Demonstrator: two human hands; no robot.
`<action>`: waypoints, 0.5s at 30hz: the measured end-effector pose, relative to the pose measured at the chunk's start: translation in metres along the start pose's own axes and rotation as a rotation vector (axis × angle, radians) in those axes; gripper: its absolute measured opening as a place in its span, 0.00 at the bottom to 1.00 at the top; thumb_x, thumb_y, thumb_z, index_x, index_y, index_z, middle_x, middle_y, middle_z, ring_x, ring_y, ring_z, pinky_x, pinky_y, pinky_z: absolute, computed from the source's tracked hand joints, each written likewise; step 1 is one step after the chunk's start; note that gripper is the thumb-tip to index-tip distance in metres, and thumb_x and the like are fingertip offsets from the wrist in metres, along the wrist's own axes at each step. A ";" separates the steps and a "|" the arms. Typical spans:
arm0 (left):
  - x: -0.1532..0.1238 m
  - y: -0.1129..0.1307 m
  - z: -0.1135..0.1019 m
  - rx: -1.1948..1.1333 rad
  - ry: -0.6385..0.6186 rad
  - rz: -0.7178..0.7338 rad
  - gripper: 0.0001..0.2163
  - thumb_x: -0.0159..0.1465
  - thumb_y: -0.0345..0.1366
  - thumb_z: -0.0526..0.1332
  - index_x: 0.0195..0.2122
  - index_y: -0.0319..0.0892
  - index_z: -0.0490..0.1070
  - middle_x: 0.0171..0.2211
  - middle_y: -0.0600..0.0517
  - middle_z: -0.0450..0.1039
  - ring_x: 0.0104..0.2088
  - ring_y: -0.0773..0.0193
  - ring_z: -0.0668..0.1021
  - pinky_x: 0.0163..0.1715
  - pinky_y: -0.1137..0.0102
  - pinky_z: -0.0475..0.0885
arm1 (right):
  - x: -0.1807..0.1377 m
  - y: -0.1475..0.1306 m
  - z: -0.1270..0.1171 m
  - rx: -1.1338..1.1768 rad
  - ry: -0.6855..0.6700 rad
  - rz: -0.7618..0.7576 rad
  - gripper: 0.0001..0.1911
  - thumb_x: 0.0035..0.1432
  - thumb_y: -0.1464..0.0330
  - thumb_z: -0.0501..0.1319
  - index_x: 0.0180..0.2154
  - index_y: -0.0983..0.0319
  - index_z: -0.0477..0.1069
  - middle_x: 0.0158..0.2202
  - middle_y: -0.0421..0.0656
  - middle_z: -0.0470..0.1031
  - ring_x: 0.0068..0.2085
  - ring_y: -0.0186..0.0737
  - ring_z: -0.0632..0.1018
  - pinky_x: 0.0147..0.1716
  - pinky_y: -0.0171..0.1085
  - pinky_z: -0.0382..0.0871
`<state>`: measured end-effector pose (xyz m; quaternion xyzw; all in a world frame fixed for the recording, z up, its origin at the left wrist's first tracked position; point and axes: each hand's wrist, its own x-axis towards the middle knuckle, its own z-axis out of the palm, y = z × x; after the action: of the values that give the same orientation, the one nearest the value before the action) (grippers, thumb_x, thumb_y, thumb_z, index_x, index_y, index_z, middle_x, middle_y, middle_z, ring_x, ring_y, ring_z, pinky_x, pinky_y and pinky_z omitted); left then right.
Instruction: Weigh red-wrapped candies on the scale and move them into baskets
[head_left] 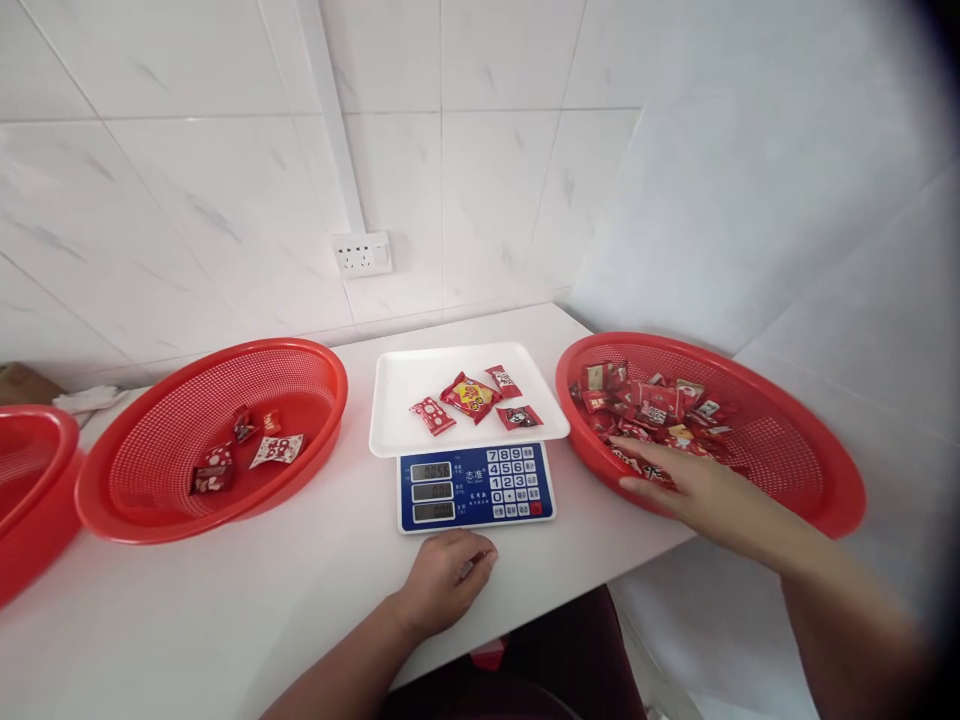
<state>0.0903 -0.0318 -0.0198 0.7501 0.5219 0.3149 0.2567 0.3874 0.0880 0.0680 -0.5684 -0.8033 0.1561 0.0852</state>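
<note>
Snack packets (660, 405) in the basket (844, 500) touch the flat, wide-open right hand (697, 490), while the left hand (446, 580) rests loosely fisted, empty, on the bench (225, 620).

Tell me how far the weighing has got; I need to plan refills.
Done: a few packets lie in the left basket. In hand: four packets sit on the scale tray, and the right hand reaches into the right basket; the left hand rests on the table. Left: its big pile.
</note>
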 end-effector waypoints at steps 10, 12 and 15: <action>0.002 -0.001 0.000 -0.025 -0.012 -0.016 0.11 0.64 0.36 0.51 0.33 0.43 0.72 0.30 0.51 0.76 0.31 0.66 0.76 0.32 0.74 0.69 | -0.021 -0.008 0.028 -0.175 0.093 0.132 0.24 0.62 0.57 0.46 0.56 0.52 0.64 0.52 0.42 0.73 0.47 0.52 0.76 0.35 0.44 0.74; 0.003 -0.001 0.000 -0.024 -0.019 -0.020 0.11 0.65 0.36 0.51 0.33 0.43 0.72 0.30 0.52 0.76 0.31 0.66 0.76 0.31 0.74 0.69 | -0.019 -0.022 0.026 -0.228 0.093 0.163 0.25 0.63 0.59 0.43 0.57 0.56 0.63 0.51 0.44 0.74 0.45 0.50 0.77 0.34 0.44 0.73; 0.003 -0.001 0.000 -0.026 -0.020 -0.008 0.10 0.65 0.36 0.51 0.34 0.43 0.71 0.30 0.52 0.76 0.31 0.66 0.76 0.32 0.74 0.69 | -0.014 -0.038 0.026 -0.284 0.089 0.204 0.25 0.64 0.62 0.43 0.59 0.60 0.61 0.50 0.48 0.74 0.43 0.50 0.78 0.36 0.44 0.72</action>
<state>0.0905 -0.0286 -0.0205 0.7476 0.5183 0.3130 0.2729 0.3501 0.0592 0.0570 -0.6596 -0.7509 0.0238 0.0234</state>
